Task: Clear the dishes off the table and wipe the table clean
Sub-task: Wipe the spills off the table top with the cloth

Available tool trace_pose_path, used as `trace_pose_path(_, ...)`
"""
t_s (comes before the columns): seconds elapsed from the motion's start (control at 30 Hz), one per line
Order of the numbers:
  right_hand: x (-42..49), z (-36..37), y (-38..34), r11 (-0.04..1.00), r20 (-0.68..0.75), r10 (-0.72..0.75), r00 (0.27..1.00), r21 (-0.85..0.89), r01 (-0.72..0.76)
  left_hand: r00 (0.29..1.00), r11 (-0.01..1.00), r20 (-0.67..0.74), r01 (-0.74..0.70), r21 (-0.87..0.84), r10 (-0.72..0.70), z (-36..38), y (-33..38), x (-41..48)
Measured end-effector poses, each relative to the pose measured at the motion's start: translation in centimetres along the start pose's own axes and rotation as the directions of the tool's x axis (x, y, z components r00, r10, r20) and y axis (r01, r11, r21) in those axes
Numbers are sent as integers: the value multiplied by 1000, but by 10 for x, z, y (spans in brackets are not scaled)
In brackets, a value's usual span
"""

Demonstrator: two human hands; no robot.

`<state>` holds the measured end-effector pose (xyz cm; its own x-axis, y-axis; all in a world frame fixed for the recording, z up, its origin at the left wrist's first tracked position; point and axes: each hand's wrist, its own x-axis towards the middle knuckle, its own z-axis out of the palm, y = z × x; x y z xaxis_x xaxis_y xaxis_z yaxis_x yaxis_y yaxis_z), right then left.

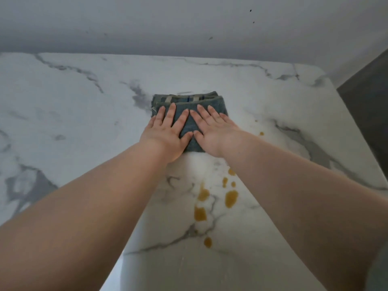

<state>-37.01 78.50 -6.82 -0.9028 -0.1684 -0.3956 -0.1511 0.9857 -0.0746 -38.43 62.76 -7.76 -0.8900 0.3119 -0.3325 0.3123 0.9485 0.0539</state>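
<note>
Both the left hand (165,133) and right hand (212,131) press flat, fingers spread, on the folded blue-grey terry cloth (190,108); dragging it back over the amber liquid drops (231,198) may smear them across the white marble-patterned surface (73,101).

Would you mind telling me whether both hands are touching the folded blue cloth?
Touching. The head view shows the left hand and right hand lying flat, fingers straight, on the folded blue cloth.

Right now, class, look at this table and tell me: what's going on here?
A person seems to be wiping a white marble table. The left hand and the right hand both press flat, fingers straight, on a folded blue-grey cloth lying well out on the surface. Several amber spills sit nearer the person than the cloth, mostly between the forearms, not yet wiped.
</note>
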Motion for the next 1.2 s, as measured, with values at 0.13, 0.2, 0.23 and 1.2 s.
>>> trace_pose_path(0.13,-38,12,-3,1000,23,19,1000,20,-19,999,999,6,-50,-7,50,12,13,-33)
trace_pose_path(0.2,-64,21,-7,998,37,37,999,41,-39,997,997,9,-79,-13,79,19,21,-56)
trace_pose_path(0.23,-77,27,-10,998,45,46,998,51,-49,996,996,11,-91,-16,91,24,24,-68)
trace_pose_path(1.2,-456,204,-157,951,-59,272,961,167,-259,936,941,107,-339,5,337,148,86,-438)
